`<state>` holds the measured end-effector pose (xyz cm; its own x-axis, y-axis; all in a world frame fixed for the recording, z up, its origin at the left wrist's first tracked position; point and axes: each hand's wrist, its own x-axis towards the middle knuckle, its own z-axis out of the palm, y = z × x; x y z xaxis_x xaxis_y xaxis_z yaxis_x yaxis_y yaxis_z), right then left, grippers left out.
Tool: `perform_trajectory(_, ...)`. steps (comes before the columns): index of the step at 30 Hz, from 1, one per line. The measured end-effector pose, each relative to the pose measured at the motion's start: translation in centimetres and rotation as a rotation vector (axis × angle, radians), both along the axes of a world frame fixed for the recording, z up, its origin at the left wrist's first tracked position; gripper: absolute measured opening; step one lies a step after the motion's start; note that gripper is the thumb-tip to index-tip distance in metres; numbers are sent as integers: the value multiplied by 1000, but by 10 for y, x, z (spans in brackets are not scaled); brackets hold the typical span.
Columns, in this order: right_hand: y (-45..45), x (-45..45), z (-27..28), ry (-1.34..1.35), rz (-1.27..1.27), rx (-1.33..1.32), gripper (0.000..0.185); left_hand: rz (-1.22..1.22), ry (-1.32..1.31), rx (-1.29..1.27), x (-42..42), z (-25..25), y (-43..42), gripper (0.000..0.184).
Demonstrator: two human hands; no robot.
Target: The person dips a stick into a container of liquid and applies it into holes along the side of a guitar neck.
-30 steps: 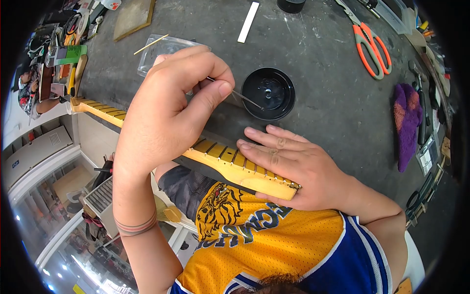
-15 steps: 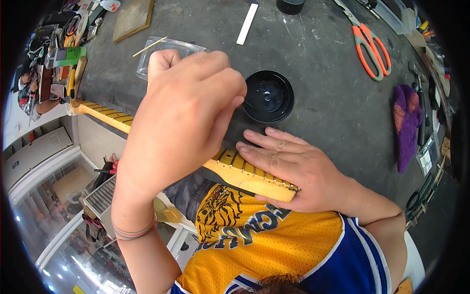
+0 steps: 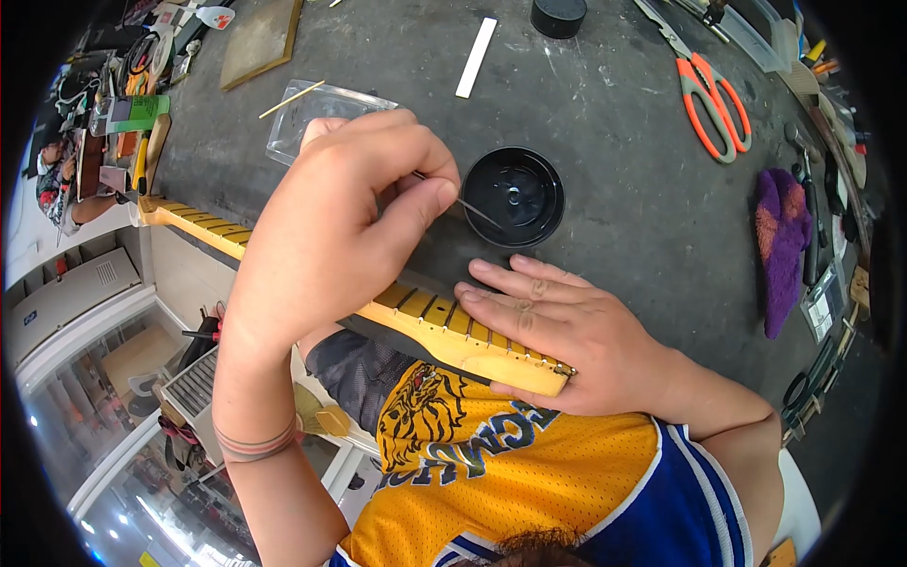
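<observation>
My left hand is closed in a pinch on a thin metal wire, whose free end reaches over the round black dish. Inside the dish is a shiny dark surface with small light reflections. Across my lap and the table edge lies a guitar neck of pale wood, with dark crosswise lines on its fingerboard. My right hand rests flat on the neck's near end, fingers stretched out and the thumb underneath. Part of the neck is hidden behind my left hand and forearm.
A clear plastic tray with a thin wooden stick over its edge sits beyond my left hand. Farther off are a white strip, a black jar, orange-handled shears and a purple cloth. Another person is at far left.
My left hand has drawn slightly back to the left, and the wire in its pinch now shows, slanting over the dish. My right hand stays on the neck.
</observation>
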<state>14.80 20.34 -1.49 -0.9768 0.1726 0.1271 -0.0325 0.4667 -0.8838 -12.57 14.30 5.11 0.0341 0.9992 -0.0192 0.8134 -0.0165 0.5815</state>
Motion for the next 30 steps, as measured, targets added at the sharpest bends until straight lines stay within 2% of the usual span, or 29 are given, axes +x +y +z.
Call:
perform_trajectory(3, -1, 0, -2, -14, 1, 6, 80, 82, -136, -103, -3, 0, 1, 9)
perform_trajectory(18, -1, 0, -2, 17, -13, 8, 78, 112, -411, 17, 10, 23, -39, 13)
perform_trajectory(23, -1, 0, -3, 23, -17, 13, 79, 145, -314, 45, 29, 22, -63, 23)
perform_trajectory(30, -5, 1, -6, 34, -34, 10, 80, 132, -261, 21, 49, 19, -77, 20)
